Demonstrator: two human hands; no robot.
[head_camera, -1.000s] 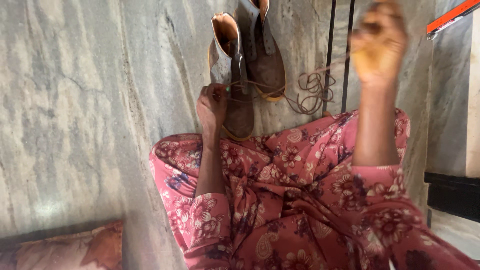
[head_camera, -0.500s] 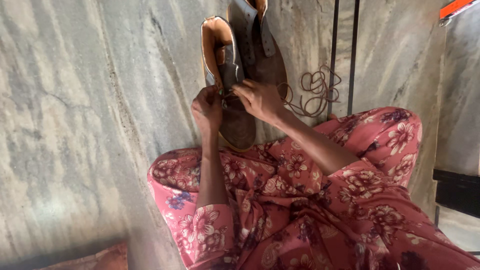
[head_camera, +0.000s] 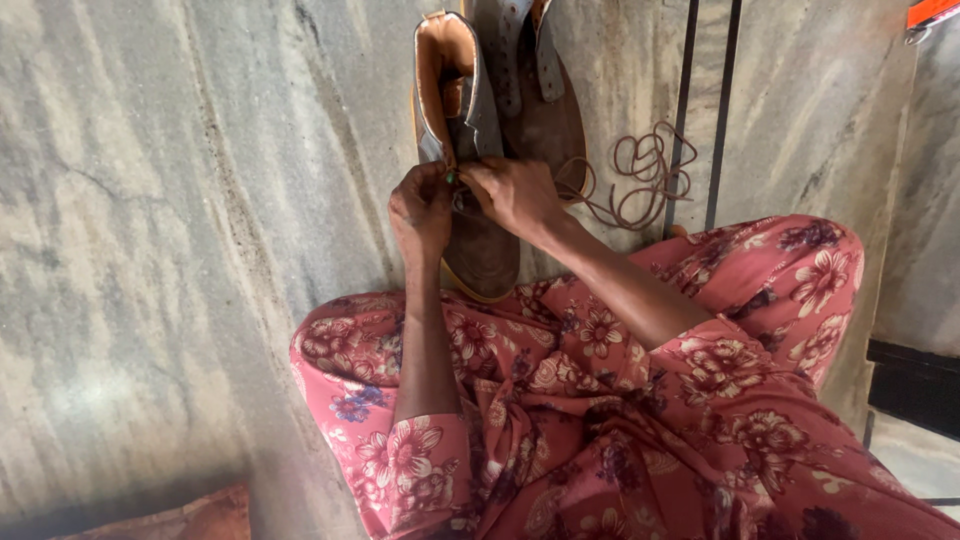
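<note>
Brown suede ankle boot (head_camera: 480, 215) is pinched at its eyelets by left hand (head_camera: 420, 210) and right hand (head_camera: 515, 192); coiled brown lace (head_camera: 640, 180), right of them, is best threaded evenly.

A second ago the right hand (head_camera: 515, 195) was raised high, away from the shoes; half a second ago it had been brought down, and now it is pressed on the lacing area of the near brown suede ankle boot (head_camera: 470, 150), fingertip to fingertip with the left hand (head_camera: 420, 205). The left hand has been kept at the same spot on the boot. The loose brown lace coil (head_camera: 640, 180), partly crossed by the raised arm before, is now seen whole.
</note>
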